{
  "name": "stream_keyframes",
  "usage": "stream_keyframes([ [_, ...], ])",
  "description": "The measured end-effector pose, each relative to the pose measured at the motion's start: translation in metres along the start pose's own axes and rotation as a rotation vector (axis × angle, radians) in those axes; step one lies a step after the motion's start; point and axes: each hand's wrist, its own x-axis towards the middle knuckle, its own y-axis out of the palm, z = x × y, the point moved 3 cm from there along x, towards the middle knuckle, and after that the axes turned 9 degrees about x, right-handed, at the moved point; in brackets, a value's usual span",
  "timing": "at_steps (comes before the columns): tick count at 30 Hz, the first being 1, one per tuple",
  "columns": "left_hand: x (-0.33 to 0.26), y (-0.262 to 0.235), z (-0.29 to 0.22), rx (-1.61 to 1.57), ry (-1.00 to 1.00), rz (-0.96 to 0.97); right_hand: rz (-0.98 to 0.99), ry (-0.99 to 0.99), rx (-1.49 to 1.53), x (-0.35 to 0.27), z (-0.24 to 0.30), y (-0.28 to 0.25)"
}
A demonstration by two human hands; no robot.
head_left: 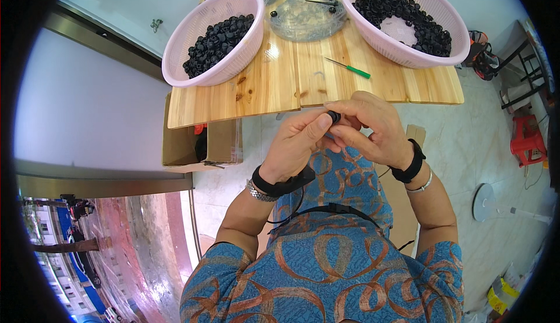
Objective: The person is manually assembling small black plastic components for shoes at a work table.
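Observation:
Just past the table's near edge, both my hands meet around a small round black plastic piece (333,116). My left hand (296,141) pinches it between thumb and fingers. From the other side my right hand (373,126) closes on the same piece, its fingers hiding part of it. On the wooden table (280,84) ahead lies a thin-shafted tool with a green handle (357,72). A pink basket (249,49) at the left holds many small black caps (219,43). In another pink basket (373,36) at the right are many black ring-like pieces (429,37).
Between the baskets sits a clear plastic container (303,23) with a few black pieces and a dark thin tool. A cardboard box (224,142) stands below the table's left side. To the right are a red stool (528,139) and a round white object (483,202) on the floor.

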Motion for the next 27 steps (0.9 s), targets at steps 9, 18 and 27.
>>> stream_keyframes([
  [9,-0.001,0.001,0.002,0.005,0.092,-0.070,-0.068,0.037,0.177,-0.001,-0.007,0.010],
  [18,-0.010,-0.021,-0.031,0.227,0.050,-0.168,-0.161,0.167,0.342,0.003,-0.011,0.018],
  [27,-0.002,-0.101,-0.161,1.417,0.290,-0.449,-0.215,0.120,0.127,-0.004,-0.025,-0.008],
])
